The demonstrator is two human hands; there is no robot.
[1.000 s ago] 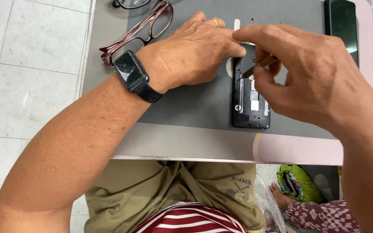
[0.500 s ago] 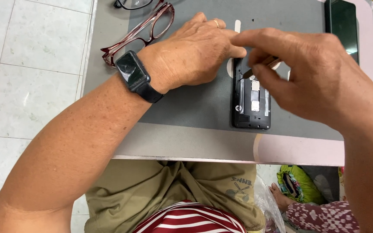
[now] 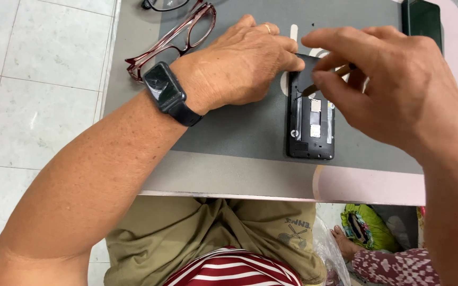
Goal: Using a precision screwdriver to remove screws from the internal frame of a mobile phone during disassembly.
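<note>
The right hand [image 3: 398, 90] pinches a thin brown-handled tool [image 3: 324, 79] between thumb and fingers; its tip points down-left onto the opened phone [image 3: 311, 119], near the upper left of the exposed interior. Fingers are closed firmly on the tool shaft.

The left hand [image 3: 239, 66] lies palm-down on the grey work mat [image 3: 229, 127], its fingertips pressing the top left corner of the phone. The fingers are curled together; whether they clasp anything beneath cannot be told. A ring sits on one finger, and a black smartwatch [image 3: 166, 91] is strapped to the wrist.

The phone lies back side up without its cover, long axis running away from the person, on the right half of the mat and near its front edge. Inside it, small light-coloured rectangular parts show down the middle.

Red-framed glasses [image 3: 176, 39] lie folded open on the mat just beyond the left wrist. A second, dark-framed pair [image 3: 165, 4] is cut off by the top edge. A dark flat device [image 3: 422, 21] lies at the far right corner.

The mat rests on a pale pink table [image 3: 367, 188]. Below: khaki shorts, striped red and white shirt. At lower right, another person's foot [image 3: 345, 241] beside a green bag [image 3: 367, 228].
</note>
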